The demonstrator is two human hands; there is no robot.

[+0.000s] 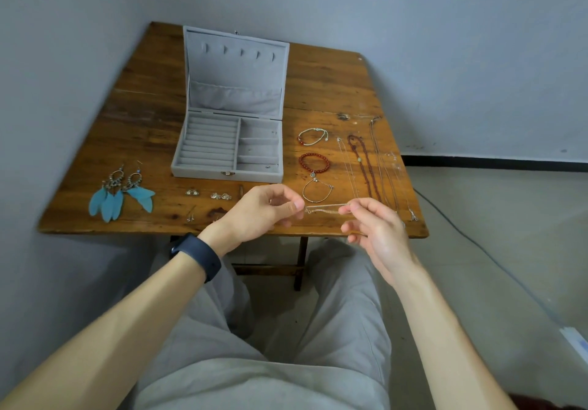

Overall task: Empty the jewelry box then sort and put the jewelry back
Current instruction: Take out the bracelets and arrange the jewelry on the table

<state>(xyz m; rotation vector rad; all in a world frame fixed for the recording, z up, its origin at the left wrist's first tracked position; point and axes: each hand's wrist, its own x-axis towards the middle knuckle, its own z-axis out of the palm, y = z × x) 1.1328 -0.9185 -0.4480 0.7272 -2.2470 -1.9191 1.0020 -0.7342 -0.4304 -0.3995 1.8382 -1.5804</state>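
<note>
The grey jewelry box (203, 171) sits open near the middle of the wooden table (324, 85), its lid (235, 69) standing up at the back. The ring rolls (208, 142) on its left side look bare. Of the small compartments on its right, the nearest holds one small dark piece (266, 166); I can't tell what it is.

The person sits at the near edge. The left hand (261, 209) and the right hand (375, 225) each pinch one end of a thin chain (327, 207), drawn out level between thumb and fingertips just above the table's front edge, right of the box. A dark wristband (197, 255) circles the left wrist.

The rest lies out on the wood. Blue feather earrings (121, 193) are close to the front left corner. Small earrings (220, 196) lie just in front of the box. Right of the box, a pale cord bracelet (313, 136), a red bead bracelet (314, 163) and a thin silver bracelet (316, 191) form a column. Beyond them a dark beaded necklace (362, 164) and fine chains (385, 167) run lengthwise, the outermost close to the right edge.

Bare wood shows left of the box and behind the bracelets.
</note>
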